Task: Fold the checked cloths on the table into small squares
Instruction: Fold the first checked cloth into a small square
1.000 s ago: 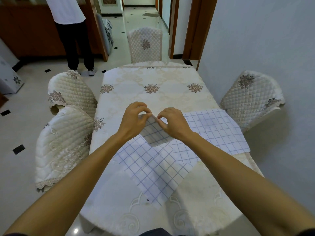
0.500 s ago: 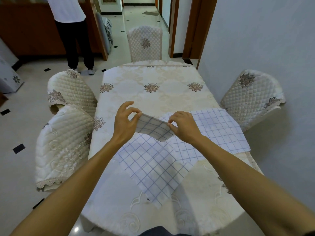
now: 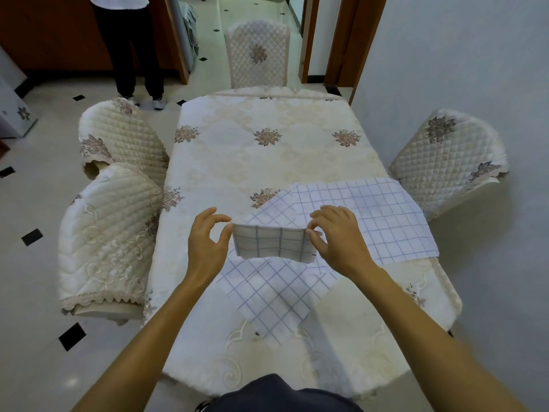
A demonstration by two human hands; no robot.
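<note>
You hold a folded checked cloth [image 3: 271,243] lifted clear of the worktop [image 3: 267,162], hanging as a short rectangle with its top edge level. Your left hand [image 3: 208,245] pinches its upper left corner between thumb and forefinger, the other fingers loosely curled above. Your right hand [image 3: 338,236] pinches the upper right corner in the same way, knuckles facing you.

Directly beneath the folded checked cloth, an open checked cloth [image 3: 276,295] lies flat on the worktop, turned so one corner points toward you. Beyond and to the right of the folded checked cloth, a larger checked cloth [image 3: 371,215] lies spread flat, its far edge hanging off the side of the worktop nearest the wall; the two flat cloths overlap under your right hand.

A cream flowered tablecloth [image 3: 225,138] covers the worktop. Quilted chairs [image 3: 118,138] stand left, right and beyond the folded checked cloth, and a standing person [image 3: 130,46] is far off to its left
</note>
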